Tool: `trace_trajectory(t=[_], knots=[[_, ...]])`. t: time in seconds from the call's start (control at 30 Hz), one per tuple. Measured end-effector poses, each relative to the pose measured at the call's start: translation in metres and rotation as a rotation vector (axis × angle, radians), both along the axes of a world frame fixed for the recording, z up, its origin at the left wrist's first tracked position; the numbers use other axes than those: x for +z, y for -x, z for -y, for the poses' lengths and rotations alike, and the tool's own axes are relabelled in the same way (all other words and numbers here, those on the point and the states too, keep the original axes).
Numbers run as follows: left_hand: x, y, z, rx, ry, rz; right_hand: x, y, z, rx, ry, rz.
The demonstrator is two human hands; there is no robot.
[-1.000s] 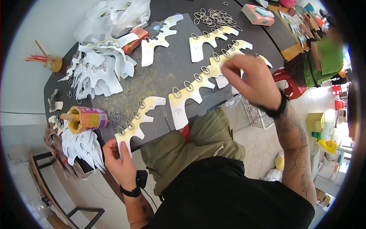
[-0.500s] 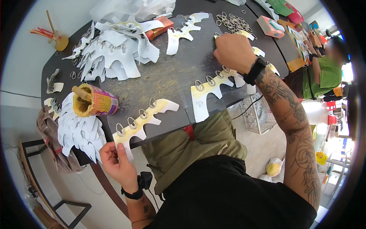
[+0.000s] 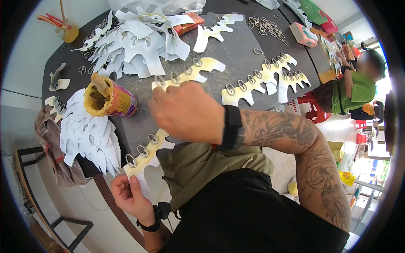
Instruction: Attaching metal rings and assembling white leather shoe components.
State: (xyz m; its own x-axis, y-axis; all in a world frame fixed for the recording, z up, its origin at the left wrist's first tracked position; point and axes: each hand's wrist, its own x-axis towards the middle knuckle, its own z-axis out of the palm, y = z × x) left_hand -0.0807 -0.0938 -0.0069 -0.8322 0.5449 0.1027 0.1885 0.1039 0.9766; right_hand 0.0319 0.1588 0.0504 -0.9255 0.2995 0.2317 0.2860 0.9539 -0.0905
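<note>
My left hand pinches the lower end of a white scalloped piece. Yellow coating covers its middle, and several oval metal rings stand along it. My right hand reaches across the table with fingers curled, its fingertips hidden. Just beyond it, a similar ringed piece emerges from the hand, which appears to grip its left end. Left of the right hand stands a paper cup caked with yellow paste, with a thick stick in it. More coated pieces with rings lie on the right.
A heap of white ringed pieces covers the far left, with a stack of plain white pieces nearer. Loose rings, a tissue box and a red-orange box sit farther back. A person in green works at the right.
My right hand has swung left and nearer from the far right, and a ringed piece has come with it. My left hand keeps its pinch, slightly lower.
</note>
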Motion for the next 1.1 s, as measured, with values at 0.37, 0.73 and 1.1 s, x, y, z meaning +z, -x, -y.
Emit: trace_trajectory(t=[0.37,0.73,1.1], knots=[[0.008,0.002,0.016,-0.057,-0.001,-0.013,-0.009,-0.071,-0.033,-0.048,0.254,-0.042],[0.011,0.006,0.022,-0.098,0.011,-0.033,-0.018,-0.074,-0.006,-0.027,0.334,-0.140],[0.002,0.008,0.021,-0.072,0.060,0.022,0.041,-0.266,-0.178,-0.410,0.264,0.266]])
